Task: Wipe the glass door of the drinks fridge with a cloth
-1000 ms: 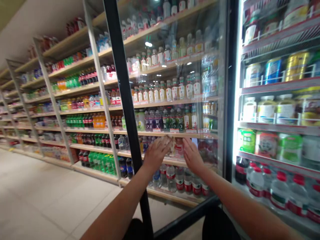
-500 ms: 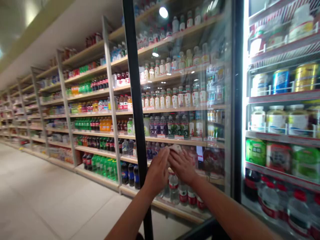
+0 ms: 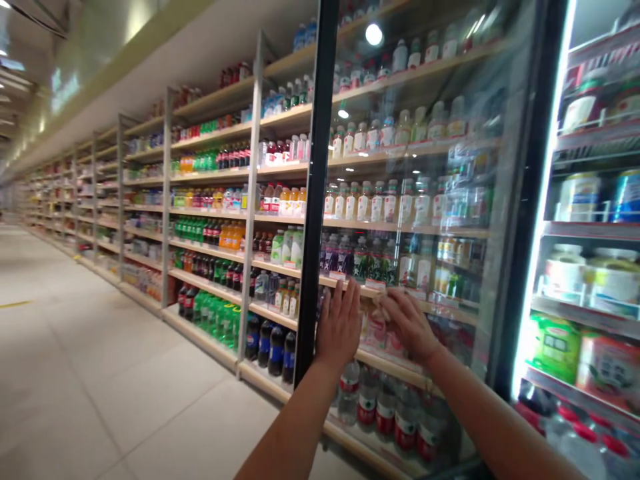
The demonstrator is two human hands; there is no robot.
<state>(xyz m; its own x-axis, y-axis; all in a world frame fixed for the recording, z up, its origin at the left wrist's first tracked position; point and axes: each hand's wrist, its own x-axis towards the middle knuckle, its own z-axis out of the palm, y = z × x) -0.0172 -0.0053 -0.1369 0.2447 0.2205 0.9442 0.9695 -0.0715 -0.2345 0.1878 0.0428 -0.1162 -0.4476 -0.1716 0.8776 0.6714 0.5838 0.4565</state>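
Note:
A glass door (image 3: 453,157) with a black frame stands open in front of me, and shelved bottles show through it. My left hand (image 3: 340,327) is raised at the pane with fingers stretched out and nothing in it, close to the black frame edge (image 3: 311,267). To its right, my right hand (image 3: 409,327) has its fingers bent over a small pale cloth (image 3: 383,308) at the glass. Much of the cloth is hidden under the fingers. The two hands are apart.
On the right is a lit cooler with cans (image 3: 579,197), bottles and green packs (image 3: 553,347). Long wooden shelves of drinks run away to the left, with dark cola bottles (image 3: 276,350) low down. Pale floor tiles (image 3: 165,400) lie at the lower left.
My hands were together over the cloth; now the left lies apart towards the frame edge, and the right keeps the cloth. The view has turned left.

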